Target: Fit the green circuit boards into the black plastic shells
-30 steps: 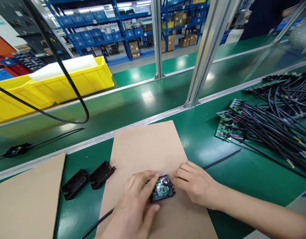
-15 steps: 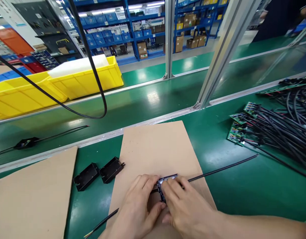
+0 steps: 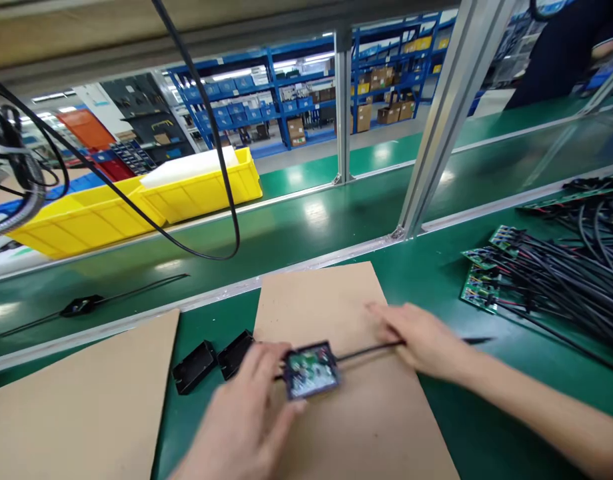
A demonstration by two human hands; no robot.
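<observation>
On the brown cardboard sheet (image 3: pixel 319 300), the left hand (image 3: pixel 246 417) pinches the small black open case (image 3: pixel 336 369) holding a green circuit board (image 3: pixel 309 370), likely steadying it. The right hand (image 3: pixel 421 337), apart, covers its thin black cable (image 3: pixel 366 349); its grip cannot be told.

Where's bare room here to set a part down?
Free: far half of the middle cardboard; the left cardboard; green mat between middle cardboard and cable pile. Crowded: that pile, and around the box at the left hand and right hand.
</observation>
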